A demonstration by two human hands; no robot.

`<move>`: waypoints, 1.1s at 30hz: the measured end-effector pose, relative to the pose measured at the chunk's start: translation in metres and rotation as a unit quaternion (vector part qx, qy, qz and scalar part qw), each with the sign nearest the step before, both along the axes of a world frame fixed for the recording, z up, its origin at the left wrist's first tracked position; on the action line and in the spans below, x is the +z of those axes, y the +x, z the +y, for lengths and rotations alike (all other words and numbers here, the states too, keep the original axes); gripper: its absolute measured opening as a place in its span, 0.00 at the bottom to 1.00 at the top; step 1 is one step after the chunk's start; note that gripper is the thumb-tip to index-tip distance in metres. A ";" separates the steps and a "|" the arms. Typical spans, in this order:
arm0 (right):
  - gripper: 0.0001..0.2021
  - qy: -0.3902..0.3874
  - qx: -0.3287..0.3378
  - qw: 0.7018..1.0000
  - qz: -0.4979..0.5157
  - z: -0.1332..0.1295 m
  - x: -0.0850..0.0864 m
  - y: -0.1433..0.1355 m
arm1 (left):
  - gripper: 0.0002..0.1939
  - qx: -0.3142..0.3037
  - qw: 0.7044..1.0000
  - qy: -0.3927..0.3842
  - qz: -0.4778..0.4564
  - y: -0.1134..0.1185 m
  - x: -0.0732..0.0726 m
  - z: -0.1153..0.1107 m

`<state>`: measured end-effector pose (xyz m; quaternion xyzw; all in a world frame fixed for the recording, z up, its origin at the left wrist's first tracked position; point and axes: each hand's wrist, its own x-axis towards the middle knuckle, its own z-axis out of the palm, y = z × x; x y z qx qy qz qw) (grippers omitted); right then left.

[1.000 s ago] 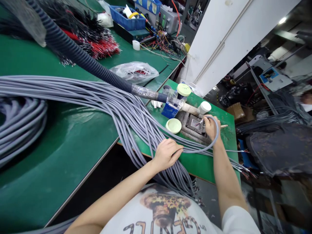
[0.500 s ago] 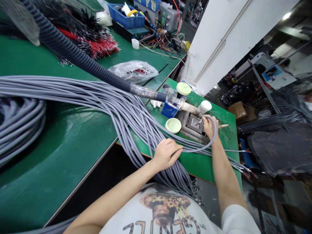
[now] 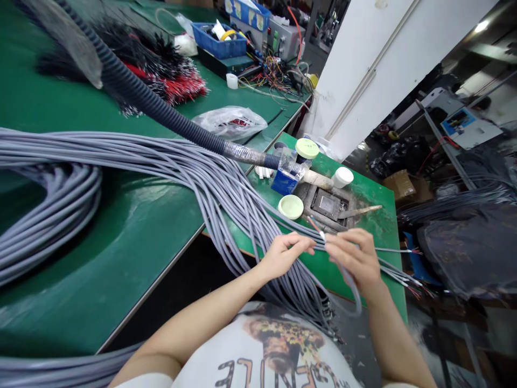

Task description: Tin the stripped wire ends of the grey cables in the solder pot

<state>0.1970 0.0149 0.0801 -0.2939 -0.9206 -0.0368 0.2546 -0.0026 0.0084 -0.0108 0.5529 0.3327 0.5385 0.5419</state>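
My right hand (image 3: 355, 257) grips a grey cable (image 3: 354, 296) near its end, where thin coloured wires (image 3: 315, 225) stick out to the left. The cable loops down below that hand. Just left of the wires, my left hand (image 3: 286, 253) has its fingers bent together above the grey cable bundle (image 3: 226, 199); whether it holds anything is hidden. Beyond the hands sits a dirty metal pot (image 3: 329, 205) with a shiny square surface, and a flat scraper (image 3: 363, 210) lies across its right edge.
Around the pot stand a pale green lid (image 3: 291, 207), a yellow-lidded jar (image 3: 307, 148), a white tub (image 3: 342, 177) and a blue box (image 3: 284, 182). A ribbed hose (image 3: 161, 110) hangs over the bundle. Black and red wires (image 3: 177, 86) lie at the back left.
My right hand has pulled back from the pot toward me, bringing the cable end near my left hand. The scraper now shows fully. The whole view has shifted slightly.
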 end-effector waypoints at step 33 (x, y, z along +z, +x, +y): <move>0.22 -0.014 0.017 0.999 -0.031 -0.064 -0.025 0.007 | 0.13 -0.112 0.976 -0.115 -0.147 0.020 0.009 -0.025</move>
